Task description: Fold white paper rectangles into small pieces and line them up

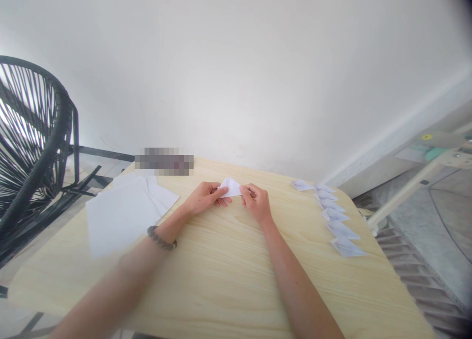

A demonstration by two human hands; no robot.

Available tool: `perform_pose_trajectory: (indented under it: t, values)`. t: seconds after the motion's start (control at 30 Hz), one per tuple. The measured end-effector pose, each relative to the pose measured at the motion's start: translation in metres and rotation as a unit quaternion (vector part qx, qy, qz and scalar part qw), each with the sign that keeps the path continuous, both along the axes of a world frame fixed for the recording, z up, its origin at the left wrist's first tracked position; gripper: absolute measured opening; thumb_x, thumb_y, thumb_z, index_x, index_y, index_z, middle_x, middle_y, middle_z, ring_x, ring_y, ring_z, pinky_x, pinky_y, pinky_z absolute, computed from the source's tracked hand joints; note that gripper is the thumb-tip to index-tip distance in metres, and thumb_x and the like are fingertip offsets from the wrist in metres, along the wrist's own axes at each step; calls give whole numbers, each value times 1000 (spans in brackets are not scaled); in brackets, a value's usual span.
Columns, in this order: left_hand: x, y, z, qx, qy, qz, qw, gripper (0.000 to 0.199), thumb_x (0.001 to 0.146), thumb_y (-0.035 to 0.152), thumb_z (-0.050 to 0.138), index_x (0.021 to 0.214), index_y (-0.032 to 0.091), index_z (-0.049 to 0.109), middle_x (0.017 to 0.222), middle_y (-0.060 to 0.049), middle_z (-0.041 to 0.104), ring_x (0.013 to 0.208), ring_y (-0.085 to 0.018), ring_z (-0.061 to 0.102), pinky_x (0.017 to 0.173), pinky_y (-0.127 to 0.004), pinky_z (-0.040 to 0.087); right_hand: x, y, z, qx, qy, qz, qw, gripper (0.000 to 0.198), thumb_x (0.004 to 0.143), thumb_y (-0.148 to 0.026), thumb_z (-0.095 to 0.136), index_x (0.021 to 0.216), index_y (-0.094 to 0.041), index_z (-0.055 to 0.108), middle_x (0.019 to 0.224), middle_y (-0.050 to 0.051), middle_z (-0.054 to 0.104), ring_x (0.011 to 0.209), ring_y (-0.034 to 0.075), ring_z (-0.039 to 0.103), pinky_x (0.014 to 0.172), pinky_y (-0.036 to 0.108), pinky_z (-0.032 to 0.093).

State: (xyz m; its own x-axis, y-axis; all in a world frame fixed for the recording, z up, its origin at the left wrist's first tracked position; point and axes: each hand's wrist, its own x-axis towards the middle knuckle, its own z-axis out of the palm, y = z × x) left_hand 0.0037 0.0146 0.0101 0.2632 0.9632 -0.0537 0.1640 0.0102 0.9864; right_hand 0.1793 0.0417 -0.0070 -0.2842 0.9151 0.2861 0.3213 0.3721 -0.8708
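A small piece of folded white paper (230, 185), roughly triangular with its peak upward, is held between my two hands above the wooden table (221, 280). My left hand (206, 197) grips its left side, thumb on the near face and fingers behind. At the right corner, my right hand (256, 201) pinches the paper between thumb and curled fingers. A dark beaded bracelet circles my left wrist. Over on the right of the table, several folded white paper pieces (344, 247) with pointed ends lie in a column.
White paper sheets (118, 221) lie loosely overlapped on the table's left. A blurred-out dark object (164, 162) is at the back edge. A black corded chair (37, 132) stands at left, a pale metal frame (401, 194) at right. Behind the table rises a white wall (236, 73).
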Motion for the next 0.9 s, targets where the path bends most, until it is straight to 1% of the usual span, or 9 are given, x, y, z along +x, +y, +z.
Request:
perform_pose_trajectory:
  t: [0.07,0.13,0.2,0.3,0.37,0.47,0.53,0.7,0.9]
  values:
    - [1,0,0,15,-16,16,1000,39,76,46,48,92,12,60,77,-5,66,65,-15,59,60,-25,46,0,0,0,-7,-4,13,1000,34,80,-40,42,55,-17,45,46,-3,44,43,8,40,43,20,32]
    - [0,-1,-1,34,-24,33,999,42,76,43,50,107,16,53,70,-1,62,59,-12,55,52,-22,42,1,0,-1,-6,-9,26,1000,35,79,-41,44,54,-17,44,46,-3,43,43,7,38,43,20,30]
    - [0,0,-4,54,-20,44,997,45,76,41,51,115,18,48,66,1,58,55,-9,51,47,-19,38,1,1,-1,-10,-4,28,1000,35,77,-42,46,52,-17,42,45,-4,41,43,7,36,42,20,28]
    - [0,1,-8,72,-17,45,996,37,75,39,53,103,16,55,74,-1,58,61,-10,52,51,-20,39,1,2,-1,-37,24,17,999,37,78,-44,45,52,-17,40,44,-4,39,41,7,34,41,20,27]
    - [0,3,-10,63,-28,30,997,32,74,39,54,93,14,57,77,-3,58,65,-12,54,55,-22,42,1,3,-1,-51,48,7,997,38,79,-44,43,52,-17,39,43,-5,39,40,6,35,41,20,28]
    - [0,4,-12,39,-45,3,998,29,73,38,56,88,13,55,71,-3,59,63,-12,54,58,-24,44,1,4,0,-56,76,0,996,35,80,-43,42,56,-17,41,43,-5,41,39,6,37,41,19,30]
    - [-1,5,-12,37,-55,13,998,27,73,37,56,86,13,55,70,-2,58,60,-11,54,57,-24,44,1,4,0,-64,83,16,994,31,81,-42,42,61,-17,44,46,-5,43,40,6,39,42,19,32]
    - [-3,6,-13,53,-73,66,994,30,74,39,55,89,13,53,73,-3,59,61,-12,55,55,-25,46,0,4,-2,-85,64,83,991,22,78,-37,45,76,-16,51,52,-4,48,44,7,44,45,19,37]
    - [-2,6,-15,52,-59,51,996,35,75,39,53,98,13,53,77,-5,61,66,-14,57,60,-28,48,1,5,-6,-82,60,89,991,17,76,-31,46,79,-16,53,52,-3,49,44,7,44,45,19,38]
